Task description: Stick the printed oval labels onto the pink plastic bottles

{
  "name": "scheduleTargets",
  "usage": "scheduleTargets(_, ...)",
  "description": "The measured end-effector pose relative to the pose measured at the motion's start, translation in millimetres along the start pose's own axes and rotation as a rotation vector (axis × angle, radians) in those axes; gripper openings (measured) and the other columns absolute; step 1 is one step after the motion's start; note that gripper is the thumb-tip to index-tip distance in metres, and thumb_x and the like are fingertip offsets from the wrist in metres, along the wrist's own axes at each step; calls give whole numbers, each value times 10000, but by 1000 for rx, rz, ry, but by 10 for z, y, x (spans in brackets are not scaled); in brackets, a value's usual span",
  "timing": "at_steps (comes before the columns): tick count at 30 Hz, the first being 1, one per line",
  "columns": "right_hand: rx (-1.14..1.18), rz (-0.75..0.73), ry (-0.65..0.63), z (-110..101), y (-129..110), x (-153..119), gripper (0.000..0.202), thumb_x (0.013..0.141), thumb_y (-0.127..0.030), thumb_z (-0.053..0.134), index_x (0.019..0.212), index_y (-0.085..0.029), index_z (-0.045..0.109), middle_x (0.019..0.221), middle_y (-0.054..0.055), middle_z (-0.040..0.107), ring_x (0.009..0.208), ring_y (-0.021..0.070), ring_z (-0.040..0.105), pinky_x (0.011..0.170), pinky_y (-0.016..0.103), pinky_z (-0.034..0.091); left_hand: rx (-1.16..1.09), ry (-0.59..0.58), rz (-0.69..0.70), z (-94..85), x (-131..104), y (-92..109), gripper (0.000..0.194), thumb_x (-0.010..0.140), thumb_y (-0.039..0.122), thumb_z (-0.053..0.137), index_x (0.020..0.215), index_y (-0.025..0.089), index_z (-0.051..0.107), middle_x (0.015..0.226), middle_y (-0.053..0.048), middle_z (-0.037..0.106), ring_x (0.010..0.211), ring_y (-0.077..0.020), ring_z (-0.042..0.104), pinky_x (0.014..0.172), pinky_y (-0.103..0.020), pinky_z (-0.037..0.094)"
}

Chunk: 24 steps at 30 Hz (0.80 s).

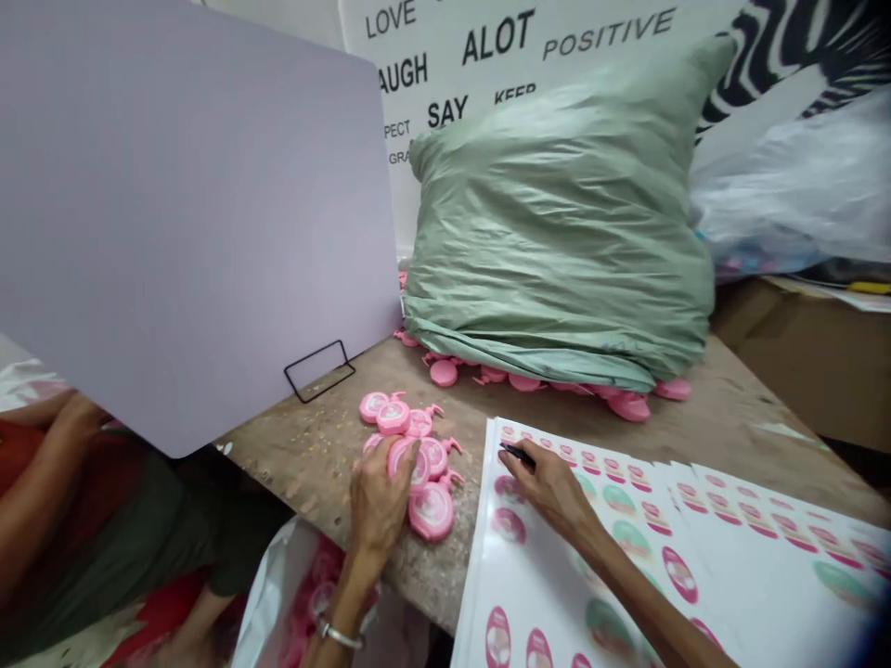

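My left hand [380, 496] is closed around the edge of a pink round plastic case [409, 461] with a pale label on its face. Several similar pink cases [431, 510] lie clustered about it on the table, some with small curled tabs. Between the fingers of my right hand [557, 482] is a slim black pointed tool [517, 454], its tip close to the top left corner of a sticker sheet [549, 594]. Pink and green oval and round stickers are printed on this white sheet. My right forearm covers part of it.
A large green pillow-like sack [557, 241] sits at the back of the table [313, 455], with more pink cases under its front edge. A lilac board [209, 213] stands at left on a black wire stand [320, 373]. Another person's arm [42, 482] shows beyond it.
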State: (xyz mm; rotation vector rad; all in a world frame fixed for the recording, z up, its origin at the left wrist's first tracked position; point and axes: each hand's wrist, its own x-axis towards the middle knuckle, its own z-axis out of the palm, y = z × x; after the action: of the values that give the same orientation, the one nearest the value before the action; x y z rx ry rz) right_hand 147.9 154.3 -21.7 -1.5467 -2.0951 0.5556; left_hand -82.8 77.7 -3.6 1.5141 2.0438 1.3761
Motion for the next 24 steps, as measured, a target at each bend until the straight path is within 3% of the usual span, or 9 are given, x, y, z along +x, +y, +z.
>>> scheduleTargets(5, -409, -40, 134, 218, 68, 215, 266, 897, -297, 414, 882, -171, 648, 889, 119, 623, 827, 244, 564, 660, 337, 420, 302, -172, 234, 62, 199, -205, 289, 895, 407, 500, 1030, 213, 665, 1016, -103, 676, 996, -284, 576, 887, -433, 390)
scheduleTargets(8, -561, -11, 243, 225, 338, 193, 344, 888, -355, 438, 1105, -165, 627, 1117, 198, 566, 962, 333, 517, 718, 454, 433, 225, -169, 295, 5, 315, -296, 349, 879, 389, 531, 1161, 197, 603, 1137, -126, 608, 1084, -278, 533, 923, -424, 404)
scheduleTargets(12, -534, -75, 310, 155, 581, 99, 408, 895, -368, 404, 1214, -175, 570, 1273, 201, 499, 1121, 379, 471, 867, 568, 402, -6, -67, 174, -308, 522, -584, 309, 898, 384, 488, 1073, 170, 627, 1098, -118, 611, 1014, -220, 583, 868, -341, 467)
scheduleTargets(15, -330, -253, 317, 113, 439, -39, 454, 905, -398, 390, 1281, -171, 505, 1247, 185, 512, 1147, 339, 491, 945, 527, 409, -22, 4, 47, -563, 498, -841, 304, 895, 387, 472, 993, 157, 644, 995, -104, 649, 879, -203, 615, 771, -322, 495)
scheduleTargets(17, -172, -391, 173, 140, 182, -140, 624, 852, -460, 517, 1399, -198, 371, 1330, 166, 461, 1219, 318, 460, 988, 475, 414, -9, 0, 46, -621, 401, -948, 300, 897, 374, 463, 1005, 159, 642, 1016, -105, 650, 918, -206, 612, 802, -328, 493)
scheduleTargets(18, -108, -434, 34, 179, 27, -176, 765, 807, -478, 586, 1455, -219, 272, 1390, 157, 413, 1260, 313, 432, 991, 456, 424, -24, -12, 53, -601, 355, -975, 309, 900, 366, 457, 1051, 162, 632, 1083, -110, 640, 988, -210, 601, 853, -337, 482)
scheduleTargets(20, -46, -423, -249, 309, -277, -194, 1058, 687, -516, 702, 1508, -252, 90, 1481, 162, 295, 1313, 331, 382, 931, 445, 475, -110, -49, 64, -478, 309, -982, 359, 912, 356, 431, 1179, 173, 587, 1260, -120, 574, 1171, -218, 526, 993, -368, 410)
scheduleTargets(21, -36, -398, -323, 396, -407, -176, 1158, 629, -534, 738, 1513, -252, 45, 1495, 181, 254, 1332, 358, 353, 902, 460, 488, -169, -71, 63, -394, 315, -967, 386, 922, 356, 410, 1230, 181, 562, 1326, -116, 536, 1241, -217, 476, 1052, -384, 352)
scheduleTargets(24, -42, -363, -403, 686, -681, -97, 1184, 564, -557, 771, 1509, -253, 126, 1469, 214, 239, 1315, 402, 364, 905, 507, 468, -274, -172, 66, -194, 393, -910, 385, 938, 379, 365, 1144, 195, 634, 1226, -95, 617, 1185, -208, 528, 1050, -379, 356)
